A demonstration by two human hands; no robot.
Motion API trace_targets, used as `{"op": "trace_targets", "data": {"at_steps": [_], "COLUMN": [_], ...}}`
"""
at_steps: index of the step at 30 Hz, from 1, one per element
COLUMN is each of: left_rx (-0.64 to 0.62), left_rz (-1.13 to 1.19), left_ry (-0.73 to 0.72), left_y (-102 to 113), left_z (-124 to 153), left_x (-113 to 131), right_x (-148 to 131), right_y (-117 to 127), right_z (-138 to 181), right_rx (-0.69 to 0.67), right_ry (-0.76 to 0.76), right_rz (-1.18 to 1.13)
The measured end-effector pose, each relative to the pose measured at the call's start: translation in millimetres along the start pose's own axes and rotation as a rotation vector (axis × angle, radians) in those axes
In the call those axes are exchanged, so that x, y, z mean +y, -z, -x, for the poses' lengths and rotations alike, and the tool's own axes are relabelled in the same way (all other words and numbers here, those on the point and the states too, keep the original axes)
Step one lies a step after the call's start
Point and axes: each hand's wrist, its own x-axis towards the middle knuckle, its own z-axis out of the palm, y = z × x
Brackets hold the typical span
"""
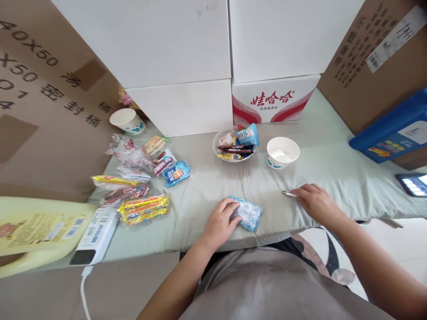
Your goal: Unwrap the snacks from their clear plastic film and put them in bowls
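Observation:
My left hand (220,222) is closed on a small blue and clear snack packet (248,214) lying near the front edge of the pale green cloth (207,186). My right hand (315,202) rests on the cloth to the right, fingers curled round a thin silvery tool (288,194) whose tip sticks out to the left. Behind the hands stand a clear bowl (217,138) filled with wrapped snacks and an empty white paper cup (282,152).
Several snack packets (143,208) lie scattered at the left, with another paper cup (127,120) behind them. White boxes (180,106) and brown cartons (46,111) wall in the back and sides. A power strip (95,233), a blue box (393,129) and a lit phone (413,184) sit at the edges.

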Motion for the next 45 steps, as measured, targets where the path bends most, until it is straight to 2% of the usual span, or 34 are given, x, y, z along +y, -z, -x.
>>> {"op": "trace_targets", "data": {"at_steps": [2,4,6,9,11,13,17,19,20,22,24,25,27,29,31,34,36,38,39,40,41,42,44,45], "left_rx": [0.037,0.085,0.112,0.116,0.112,0.157,0.313,0.319,0.310,0.273,0.205,0.162,0.090,0.096,0.203,0.455,0.641,0.849,0.936,0.972,0.928,0.805,0.443,0.280], "left_rz": [-0.006,0.001,0.016,0.049,0.076,0.101,0.235,0.269,0.245,0.146,0.066,0.049,0.048,0.070,0.133,0.359,0.488,0.436,0.339,0.223,0.115,0.026,-0.109,-0.167], "left_ry": [0.043,0.079,0.098,0.098,0.092,0.121,0.376,0.460,0.455,0.362,0.234,0.180,0.113,0.119,0.210,0.424,0.502,0.458,0.384,0.278,0.148,0.017,-0.145,-0.156], "left_y": [-9.3,-18.4,-24.6,-25.3,-20.7,-13.1,5.6,13.9,17.1,20.4,18.6,15.9,8.0,-0.1,-5.2,-3.1,3.9,12.6,16.7,20.0,22.3,23.4,22.6,21.2], "left_z": [-5.2,-9.7,-13.1,-16.0,-16.1,-13.4,2.0,10.0,12.3,11.8,5.0,0.3,-8.8,-14.4,-15.1,-9.2,-3.1,3.1,5.7,7.7,8.7,8.7,5.2,2.3], "left_x": [5.1,12.0,18.2,21.6,18.1,9.6,-15.6,-24.2,-25.7,-22.1,-11.5,-5.1,5.6,8.8,1.6,-21.5,-34.3,-37.2,-34.3,-29.0,-22.1,-14.6,-2.1,1.3], "right_x": [-12.8,-42.3,-76.1,-108.5,-109.8,-96.9,-55.4,-42.4,-40.6,-47.2,-64.2,-74.1,-91.4,-100.2,-100.3,-94.7,-92.9,-93.3,-93.7,-94.2,-94.4,-94.3,-93.5,-92.9], "right_y": [-6.5,-15.6,-27.2,-44.1,-50.3,-50.9,-43.1,-37.4,-34.1,-26.4,-19.6,-17.9,-20.7,-32.0,-47.6,-65.2,-68.9,-68.3,-67.4,-66.6,-66.0,-65.7,-65.1,-64.7], "right_z": [-0.2,-2.1,-5.9,-14.5,-19.9,-22.6,-16.0,-8.4,-4.8,-0.6,-2.6,-6.1,-16.9,-29.0,-37.3,-38.9,-35.9,-33.3,-32.6,-32.4,-32.4,-32.6,-32.4,-31.8], "right_rx": [0.149,0.199,0.142,0.064,0.058,0.122,0.273,0.265,0.275,0.354,0.435,0.432,0.320,0.176,0.102,0.097,0.103,0.102,0.103,0.105,0.107,0.110,0.136,0.158], "right_ry": [-0.015,0.070,0.173,0.212,0.207,0.154,-0.085,-0.159,-0.170,-0.129,0.009,0.102,0.256,0.313,0.288,0.259,0.257,0.260,0.259,0.260,0.263,0.269,0.286,0.297], "right_rz": [-0.062,-0.234,-0.373,-0.384,-0.419,-0.485,-0.522,-0.495,-0.473,-0.431,-0.421,-0.427,-0.429,-0.392,-0.338,-0.294,-0.287,-0.288,-0.289,-0.291,-0.294,-0.299,-0.324,-0.347]}}
